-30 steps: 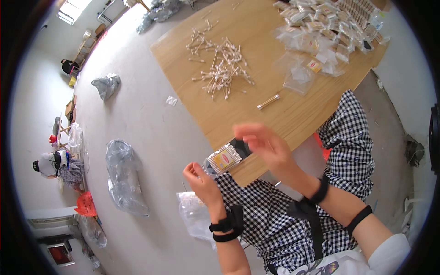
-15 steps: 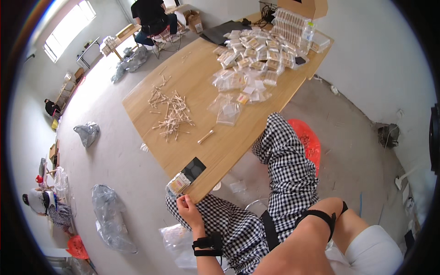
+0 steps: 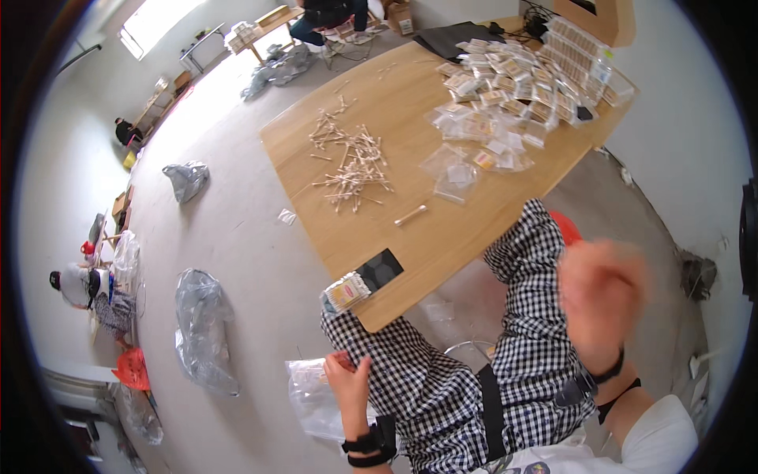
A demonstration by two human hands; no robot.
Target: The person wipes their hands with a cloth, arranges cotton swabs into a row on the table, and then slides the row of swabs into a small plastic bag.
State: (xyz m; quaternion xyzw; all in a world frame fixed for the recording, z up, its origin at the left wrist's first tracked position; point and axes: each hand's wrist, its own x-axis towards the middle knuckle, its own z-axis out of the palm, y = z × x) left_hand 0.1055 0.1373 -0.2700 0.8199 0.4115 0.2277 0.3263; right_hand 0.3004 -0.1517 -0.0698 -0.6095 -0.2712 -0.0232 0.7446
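Note:
My left hand [image 3: 347, 381] hangs beside my checked trouser leg, below the table's near corner. Its thumb and fingers stand apart, with nothing visible between them. A clear plastic bag [image 3: 310, 403] lies just beyond it. Over my other thigh, my right hand [image 3: 602, 292] is raised and smeared by motion, so its fingers cannot be read. At the table's near corner sit small packed bags of cotton swabs [image 3: 346, 292], against a flat black rectangular thing [image 3: 381, 269]. Loose cotton swabs [image 3: 355, 170] are scattered farther left, and a small bundle of swabs [image 3: 410, 215] lies apart.
On the wooden table [image 3: 300, 201] are flat clear bags [image 3: 454, 174] and a heap of filled packets [image 3: 505, 79]. A clear bottle [image 3: 600, 71] and an open cardboard box [image 3: 612, 20] stand behind. Grey plastic bags [image 3: 201, 332] lie on the floor. Other people sit farther off.
My left hand has dropped from the table corner to beside my leg. My right hand has swung up into view over my thigh. The whole view has shifted, moving the table rightward.

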